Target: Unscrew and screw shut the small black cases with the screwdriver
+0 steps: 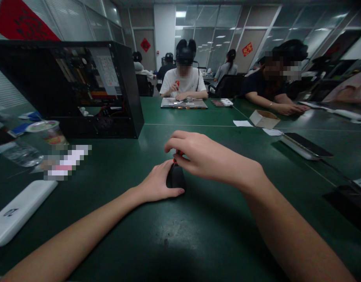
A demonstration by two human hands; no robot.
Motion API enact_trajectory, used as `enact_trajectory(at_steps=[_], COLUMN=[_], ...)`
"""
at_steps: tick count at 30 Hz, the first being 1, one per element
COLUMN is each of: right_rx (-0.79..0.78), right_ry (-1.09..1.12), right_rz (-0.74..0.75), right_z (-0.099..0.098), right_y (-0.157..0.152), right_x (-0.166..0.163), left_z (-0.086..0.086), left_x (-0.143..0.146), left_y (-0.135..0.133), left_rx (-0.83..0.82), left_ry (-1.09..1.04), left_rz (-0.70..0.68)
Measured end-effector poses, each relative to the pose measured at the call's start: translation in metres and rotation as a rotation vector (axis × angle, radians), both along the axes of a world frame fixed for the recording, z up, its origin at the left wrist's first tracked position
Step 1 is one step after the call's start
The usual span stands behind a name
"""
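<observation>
A small black rounded object [176, 178], like a computer mouse, lies on the green table [174, 235] in front of me. My left hand [157, 184] grips it from the left side, thumb along its near edge. My right hand [206, 156] hovers just above it, fingers pinched on a small red-handled tool [177, 155], likely a screwdriver, that points down at the black object. Most of the tool is hidden by my fingers.
An open black computer case [80, 90] stands at the back left, with a cup [48, 133] and a plastic bottle [18, 154] beside it. A white flat device [18, 211] lies near left. A phone [306, 145] and small box [264, 118] sit right. People sit opposite.
</observation>
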State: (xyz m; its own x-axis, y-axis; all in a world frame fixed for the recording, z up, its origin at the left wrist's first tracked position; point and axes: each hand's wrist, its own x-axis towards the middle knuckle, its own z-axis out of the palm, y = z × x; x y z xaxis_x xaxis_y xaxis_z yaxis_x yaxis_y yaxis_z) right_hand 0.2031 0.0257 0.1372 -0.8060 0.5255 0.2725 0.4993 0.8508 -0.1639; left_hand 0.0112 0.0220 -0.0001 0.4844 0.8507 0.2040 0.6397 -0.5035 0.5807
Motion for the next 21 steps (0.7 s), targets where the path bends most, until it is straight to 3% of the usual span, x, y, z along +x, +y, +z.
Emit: enact_trajectory(at_steps=[4, 11, 18, 21], right_rx=[-0.011, 0.104, 0.031, 0.029], right_ry=[0.026, -0.064, 0.021, -0.024], right_rz=[0.061, -0.117, 0.035, -0.018], right_z=[0.0, -0.003, -0.005, -0.002], right_y=[-0.002, -0.001, -0.002, -0.004], right_x=[-0.001, -0.014, -0.007, -0.008], left_z=[0.0, 0.001, 0.0, -0.001], left_x=[0.0, -0.001, 0.0, 0.0], left_y=[-0.001, -0.001, -0.002, -0.002], left_rx=[-0.012, -0.02, -0.048, -0.028], left_ry=[-0.002, -0.032, -0.046, -0.044], left_rz=[0.01, -0.035, -0.003, -0.008])
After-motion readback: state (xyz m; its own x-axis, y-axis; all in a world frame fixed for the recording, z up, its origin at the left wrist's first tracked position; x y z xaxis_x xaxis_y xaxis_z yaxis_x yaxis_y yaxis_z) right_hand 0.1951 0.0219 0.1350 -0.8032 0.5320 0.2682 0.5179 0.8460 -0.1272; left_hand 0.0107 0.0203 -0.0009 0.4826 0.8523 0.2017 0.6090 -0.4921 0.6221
